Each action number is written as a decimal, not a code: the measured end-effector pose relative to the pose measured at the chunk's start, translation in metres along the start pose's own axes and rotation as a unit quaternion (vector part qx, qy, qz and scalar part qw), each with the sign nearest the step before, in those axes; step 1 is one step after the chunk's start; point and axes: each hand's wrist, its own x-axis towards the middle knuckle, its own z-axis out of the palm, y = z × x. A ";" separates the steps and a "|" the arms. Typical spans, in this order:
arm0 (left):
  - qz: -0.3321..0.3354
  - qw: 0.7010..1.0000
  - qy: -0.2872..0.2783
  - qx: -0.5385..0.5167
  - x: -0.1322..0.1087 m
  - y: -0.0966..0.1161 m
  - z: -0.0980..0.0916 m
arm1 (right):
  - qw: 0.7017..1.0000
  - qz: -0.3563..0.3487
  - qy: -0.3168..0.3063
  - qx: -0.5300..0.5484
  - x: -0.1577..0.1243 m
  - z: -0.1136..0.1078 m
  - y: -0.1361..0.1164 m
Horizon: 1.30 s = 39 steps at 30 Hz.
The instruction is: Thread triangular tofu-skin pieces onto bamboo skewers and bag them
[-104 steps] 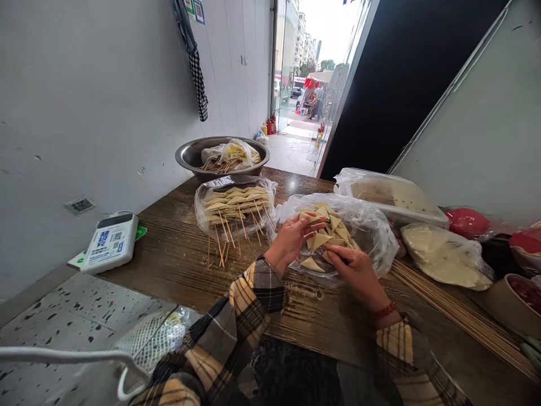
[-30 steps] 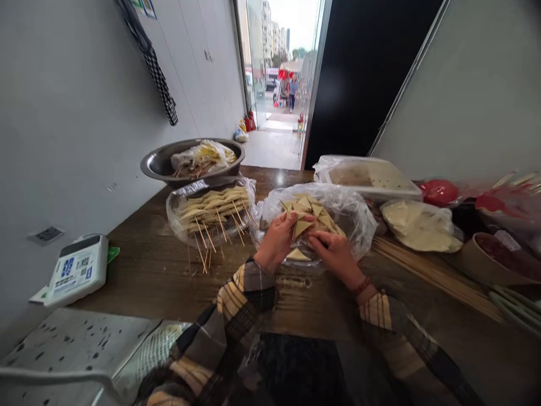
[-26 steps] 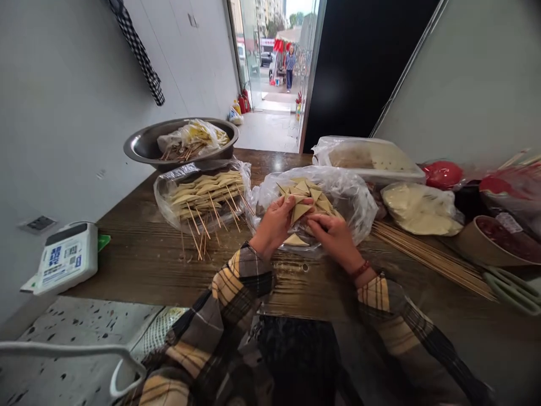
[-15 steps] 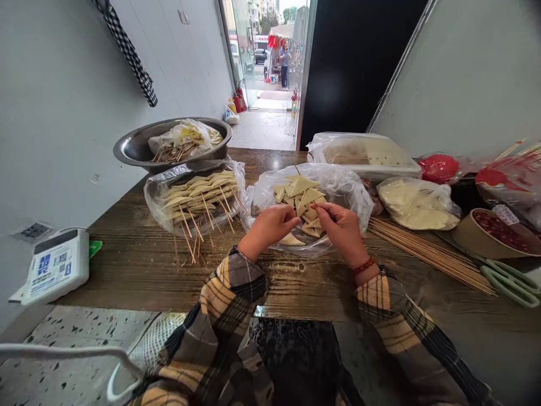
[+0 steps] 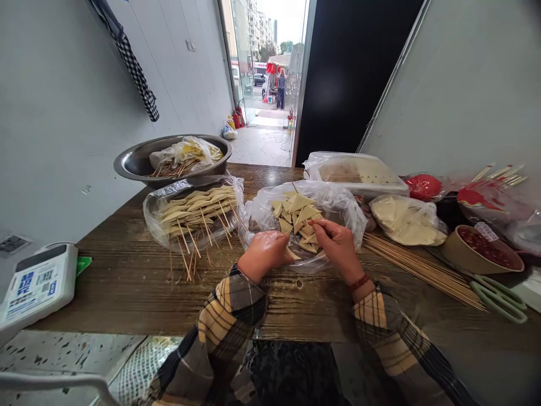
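1. Right hand [image 5: 338, 245]: thumb and fingertips pinched, apparently on a thin stick [image 5: 295, 186]. The far tip shows beyond the triangles [image 5: 304, 215]; the near end is hidden in the palm.
2. Left hand [image 5: 265, 255]: fingers curled, thumb side against a lone triangle [image 5: 293, 255] at the near edge of the bag [image 5: 349, 211]. Whether it grips that piece is not shown.
3. Location: the triangles lie heaped in the bag on the desk [image 5: 127, 293]; some appear threaded on the stick.
4. Handling, as judged: triangles light, thin, pliable, possibly slightly moist; liable to tear at the points. Take them by the flat faces near the middle. Stick light and stiff; hold by the near end, clear of the tip.
5. Surroundings: left of the bag, loaded skewers [image 5: 198, 206] in a second bag; right, a bundle [image 5: 422, 268] of bare sticks; near it, green-handled scissors [image 5: 501, 299].
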 end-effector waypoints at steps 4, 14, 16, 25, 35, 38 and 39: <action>0.040 0.998 0.011 -0.045 0.002 0.001 0.005 | 1.000 0.001 0.000 -0.006 0.000 0.000 0.000; -0.033 0.831 0.210 -0.514 0.019 -0.012 0.003 | 0.998 0.030 0.021 0.049 -0.002 -0.009 -0.007; -0.033 0.710 0.212 -0.670 0.019 -0.015 0.000 | 0.998 0.026 0.002 0.058 -0.004 -0.012 -0.010; -0.027 0.527 0.213 -0.823 0.014 -0.019 -0.009 | 0.991 0.004 -0.126 -0.041 -0.019 -0.033 -0.008; -0.074 0.523 0.186 -0.829 0.014 -0.016 -0.010 | 0.984 -0.032 -0.168 -0.051 -0.023 -0.041 -0.002; -0.074 0.524 0.177 -0.830 0.014 -0.014 -0.011 | 0.984 -0.037 -0.168 -0.054 -0.022 -0.041 -0.001; -0.072 0.525 0.176 -0.830 0.014 -0.014 -0.011 | 0.983 -0.038 -0.170 -0.053 -0.022 -0.041 -0.001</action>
